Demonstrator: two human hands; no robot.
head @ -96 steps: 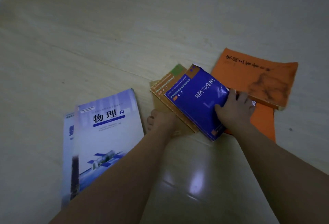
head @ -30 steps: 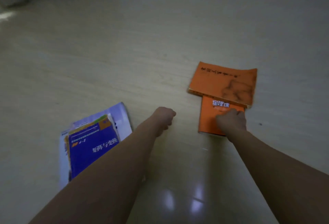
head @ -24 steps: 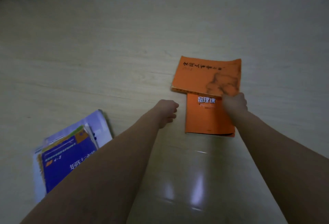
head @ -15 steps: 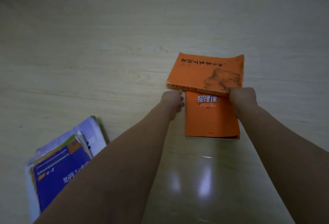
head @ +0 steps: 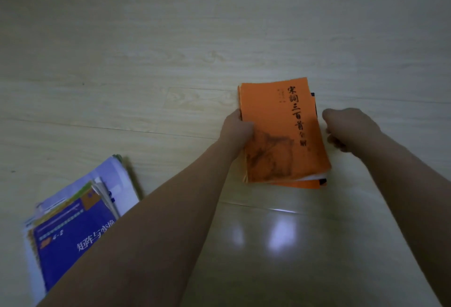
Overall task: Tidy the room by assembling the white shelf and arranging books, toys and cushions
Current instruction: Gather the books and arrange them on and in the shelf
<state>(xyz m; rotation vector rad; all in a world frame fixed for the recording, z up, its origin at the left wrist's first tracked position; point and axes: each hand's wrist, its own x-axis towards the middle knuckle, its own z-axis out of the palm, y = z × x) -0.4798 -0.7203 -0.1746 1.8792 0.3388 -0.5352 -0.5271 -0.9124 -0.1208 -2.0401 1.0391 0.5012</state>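
An orange book with black calligraphy lies lengthwise on top of a second orange book, of which only a strip shows at the near edge. My left hand grips the top book's left edge. Just off its right edge is my right hand, fingers curled, with nothing visible in it. At the lower left a blue book tops a loose stack, with a pale blue book under it. My left forearm hides part of that stack.
Everything lies on a pale wood-look floor. Light glares off it just in front of the orange books. No shelf, toys or cushions are in view.
The calligraphy book has been turned a quarter turn and now covers the smaller orange book. My left hand has moved onto its left edge, and my right hand has come off to the right.
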